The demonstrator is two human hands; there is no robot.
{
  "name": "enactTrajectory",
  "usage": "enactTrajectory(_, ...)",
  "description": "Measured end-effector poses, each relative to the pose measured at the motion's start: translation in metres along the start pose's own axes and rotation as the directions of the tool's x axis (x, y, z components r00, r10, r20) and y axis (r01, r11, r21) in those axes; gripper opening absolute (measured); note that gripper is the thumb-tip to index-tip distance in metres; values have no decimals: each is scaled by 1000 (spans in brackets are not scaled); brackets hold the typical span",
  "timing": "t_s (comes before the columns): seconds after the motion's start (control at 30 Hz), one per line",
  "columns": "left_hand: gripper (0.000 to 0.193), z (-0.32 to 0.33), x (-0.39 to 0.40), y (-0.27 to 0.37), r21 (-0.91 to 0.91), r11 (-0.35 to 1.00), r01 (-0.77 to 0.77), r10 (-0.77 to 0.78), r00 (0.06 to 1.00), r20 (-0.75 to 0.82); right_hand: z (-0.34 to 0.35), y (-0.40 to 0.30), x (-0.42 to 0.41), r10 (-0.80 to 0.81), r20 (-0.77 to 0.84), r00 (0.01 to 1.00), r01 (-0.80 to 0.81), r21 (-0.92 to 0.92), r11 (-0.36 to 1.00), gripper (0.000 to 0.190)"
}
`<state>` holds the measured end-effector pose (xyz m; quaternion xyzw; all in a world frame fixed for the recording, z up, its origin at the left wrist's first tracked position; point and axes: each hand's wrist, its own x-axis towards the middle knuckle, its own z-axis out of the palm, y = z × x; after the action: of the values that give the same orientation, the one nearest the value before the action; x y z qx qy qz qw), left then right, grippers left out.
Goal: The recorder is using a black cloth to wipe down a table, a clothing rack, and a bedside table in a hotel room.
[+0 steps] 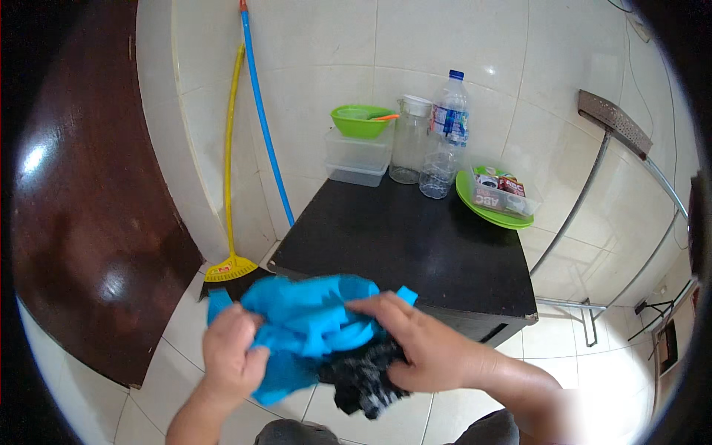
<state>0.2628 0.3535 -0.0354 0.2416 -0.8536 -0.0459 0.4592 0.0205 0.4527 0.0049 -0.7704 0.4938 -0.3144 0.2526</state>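
A bright blue cloth (311,317) hangs crumpled in front of a dark table. On its left side, my left hand (231,350) is closed in a fist around the fabric. My right hand (428,345) grips from the other side, its fingers over the blue fabric and its thumb against a black cloth with a pale pattern (367,378). This black cloth bunches below the blue one, partly covered by it. Both fabrics are blurred, and whether they are separate pieces I cannot tell.
The black-topped table (389,245) bears clear plastic boxes (356,153), a green basket (361,125), a lidded pitcher (409,144), a plastic bottle (445,133) and green plates (503,222) under a box of packets (500,192). A yellow broom (229,167) leans left; a metal-framed stand (578,194) is right.
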Motion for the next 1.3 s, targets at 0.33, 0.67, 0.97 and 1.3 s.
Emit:
enactTrajectory(0.33, 22, 72, 158, -87, -187, 965, -183, 122, 947, -296, -78, 18, 96, -133, -519, 845, -73, -357, 931, 33)
enactTrajectory(0.67, 32, 106, 148, -79, 170, 973, -153, 150, 988, 33, -102, 121, 80, 195, -414, 889, -299, -203, 933, 52)
enactTrajectory(0.97, 25, 165, 164, -138, 22, 1000, 13, -12, 999, -33, -83, 164, 130, 287, -515, 808, -426, -173, 888, 55)
enactTrajectory(1.3, 26, 192, 192, -177, 18, 996, -84, 84, 995, -59, -107, 170, 132, 346, -531, 774, -279, 206, 938, 50)
